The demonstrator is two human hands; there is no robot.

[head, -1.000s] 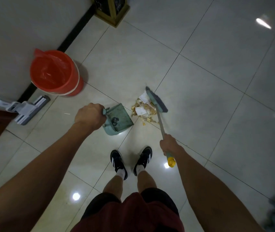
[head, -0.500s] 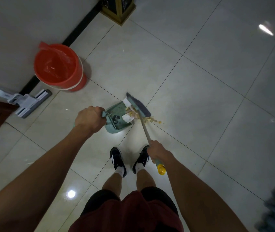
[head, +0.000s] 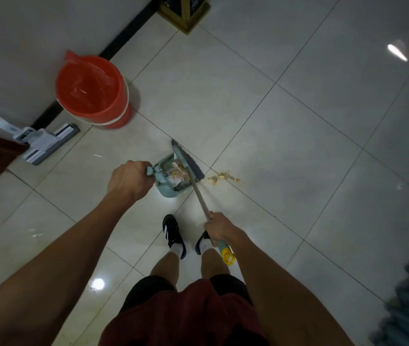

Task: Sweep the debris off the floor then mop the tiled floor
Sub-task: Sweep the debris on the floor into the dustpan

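Yellowish crumb debris (head: pixel 223 177) lay beside the teal plastic dustpan (head: pixel 171 179), gripped by the left hand (head: pixel 130 179); the right hand (head: pixel 221 229) grasped the wooden-handled broom (head: pixel 188 162).

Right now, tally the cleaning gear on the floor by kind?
Broom: 1
Dustpan: 1
Mop: 1
Red bin: 1
Total: 4

1. No text, brand, number or sign can be read anywhere in the frame
2. The dark panel of the gold-framed stand (head: pixel 183 11) at the top centre bears pale marks, too blurred to read
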